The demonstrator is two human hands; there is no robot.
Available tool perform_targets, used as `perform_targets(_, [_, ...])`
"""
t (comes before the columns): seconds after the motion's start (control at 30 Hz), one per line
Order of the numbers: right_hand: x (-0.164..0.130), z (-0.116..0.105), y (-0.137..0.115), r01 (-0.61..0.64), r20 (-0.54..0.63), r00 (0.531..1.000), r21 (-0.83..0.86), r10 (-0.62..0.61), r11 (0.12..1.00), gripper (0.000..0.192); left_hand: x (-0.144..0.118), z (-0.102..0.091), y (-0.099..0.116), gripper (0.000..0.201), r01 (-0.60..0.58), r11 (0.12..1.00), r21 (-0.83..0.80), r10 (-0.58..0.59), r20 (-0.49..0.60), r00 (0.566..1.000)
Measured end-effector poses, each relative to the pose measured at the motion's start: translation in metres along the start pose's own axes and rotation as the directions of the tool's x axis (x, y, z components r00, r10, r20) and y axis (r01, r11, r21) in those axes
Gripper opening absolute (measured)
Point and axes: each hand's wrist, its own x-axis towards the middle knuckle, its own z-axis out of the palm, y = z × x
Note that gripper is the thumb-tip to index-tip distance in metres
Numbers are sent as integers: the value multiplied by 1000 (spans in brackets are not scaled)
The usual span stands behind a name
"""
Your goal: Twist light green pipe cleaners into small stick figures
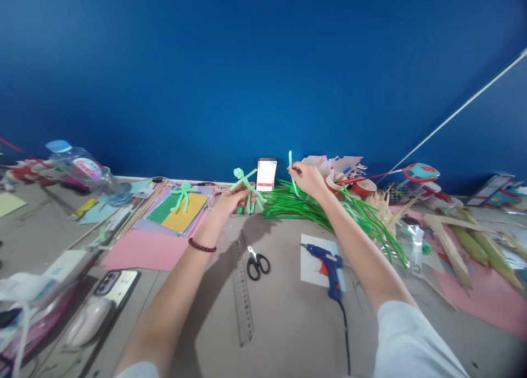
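A plain, deep blue wall [230, 81] fills the upper half of the frame from side to side. Its colour is brightest near the centre and darkens toward the upper right corner. A thin white line [459, 106] slants down across it from the right edge toward the middle right; whether it marks a corner or a joint cannot be told. Below, a grey-beige bench [288, 323] meets the wall and spreads across the lower half. A fine seam [145, 301] crosses its surface at lower left, and a soft-edged shadow [206, 312] falls left of bottom centre.
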Motion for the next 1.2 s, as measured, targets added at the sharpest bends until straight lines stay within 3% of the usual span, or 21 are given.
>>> perform_targets(0.1, [-3,-15,-11,145,-136,983,157,-124,977,21,-1,0,-1,40,-30,1000,5,30,9,1000])
perform_targets(0.2, [-8,-33,-26,280,-318,926,222,-202,934,24,-4,3,1,41,-37,999,16,36,31,999])
perform_targets(0.33, [-20,-58,-46,279,-390,901,192,-188,941,27,-7,6,2,36,-40,999,21,39,48,998])
perform_targets(0.4, [-30,-66,-56,296,-378,899,156,-220,942,26,-7,6,1,34,-60,998,20,58,70,996])
perform_targets(0.47, [-42,-67,-63,281,-300,926,145,-229,949,24,-7,7,0,32,-69,998,12,68,90,994])
perform_targets(0.63, [-69,-52,-69,244,-130,967,244,-218,939,21,-11,12,1,30,-44,998,-44,49,119,992])
perform_targets(0.87, [-85,-46,-47,78,-171,985,350,-19,933,27,-22,21,6,37,-98,995,25,96,85,992])
perform_targets(0.97, [-88,-54,-39,90,-170,985,324,-36,942,30,-22,22,6,43,-126,990,58,120,97,988])
perform_targets(1.2, [-95,-59,-39,99,-125,990,251,-69,963,23,-21,24,-2,26,-173,983,55,169,75,983])
